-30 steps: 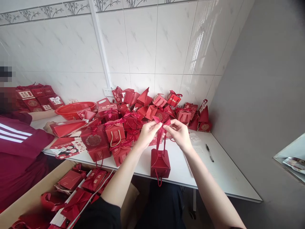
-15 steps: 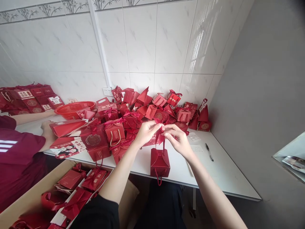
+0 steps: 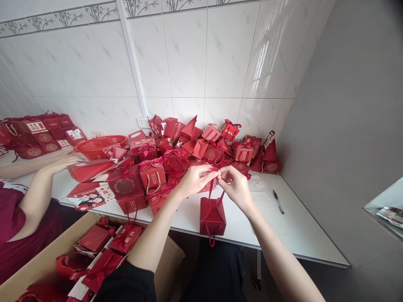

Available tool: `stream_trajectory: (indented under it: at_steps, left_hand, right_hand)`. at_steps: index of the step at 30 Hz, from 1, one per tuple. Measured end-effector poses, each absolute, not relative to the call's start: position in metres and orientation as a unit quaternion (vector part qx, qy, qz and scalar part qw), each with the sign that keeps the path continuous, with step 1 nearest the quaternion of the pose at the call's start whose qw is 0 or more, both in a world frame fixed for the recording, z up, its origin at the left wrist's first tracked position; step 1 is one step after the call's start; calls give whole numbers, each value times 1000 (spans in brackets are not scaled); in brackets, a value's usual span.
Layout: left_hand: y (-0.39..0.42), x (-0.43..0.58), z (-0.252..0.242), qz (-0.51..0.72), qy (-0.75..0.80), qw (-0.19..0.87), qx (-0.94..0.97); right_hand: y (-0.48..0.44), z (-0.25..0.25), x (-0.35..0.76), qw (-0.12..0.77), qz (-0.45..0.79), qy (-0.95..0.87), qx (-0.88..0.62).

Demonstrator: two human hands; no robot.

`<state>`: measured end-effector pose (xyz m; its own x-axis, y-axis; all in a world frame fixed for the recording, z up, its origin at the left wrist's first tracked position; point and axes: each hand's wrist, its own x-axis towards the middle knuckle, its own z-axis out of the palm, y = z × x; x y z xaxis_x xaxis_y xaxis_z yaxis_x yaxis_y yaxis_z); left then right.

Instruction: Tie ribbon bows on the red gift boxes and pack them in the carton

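Note:
A small dark red gift box (image 3: 213,217) with a twisted cord handle on its near side stands upright at the front edge of the white table (image 3: 302,226). From its top a red ribbon (image 3: 211,188) runs up in two strands to my hands. My left hand (image 3: 199,179) pinches the ribbon between thumb and fingers. Close against it, my right hand (image 3: 233,182) also pinches the ribbon, fingertips nearly touching the left ones. Exactly how the strands cross is hidden by my fingers.
Behind my hands lies a heap of red gift boxes (image 3: 214,153). A red plastic basket (image 3: 100,144) and a co-worker's arms (image 3: 59,163) are at the left, near stacked boxes (image 3: 44,136). A carton (image 3: 85,222) holds more boxes. A pen (image 3: 278,201) lies at the right.
My hands have come slightly lower and closer together on the ribbon. The co-worker's arm has reached forward toward the basket, its sleeve shifting back.

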<state>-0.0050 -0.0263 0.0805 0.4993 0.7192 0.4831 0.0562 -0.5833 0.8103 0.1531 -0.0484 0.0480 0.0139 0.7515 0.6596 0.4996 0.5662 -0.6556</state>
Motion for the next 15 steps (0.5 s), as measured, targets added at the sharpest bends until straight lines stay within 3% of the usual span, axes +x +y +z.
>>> stream_trajectory:
  at_steps: [7,15]
  left_hand:
    - [-34,5,61,517,234,314,761]
    - [-31,10,45,573,242,375,687]
  right_hand:
    - [-51,39,147,572,127,-670,-456]
    - [-60,46,150,629,242,-623,-396]
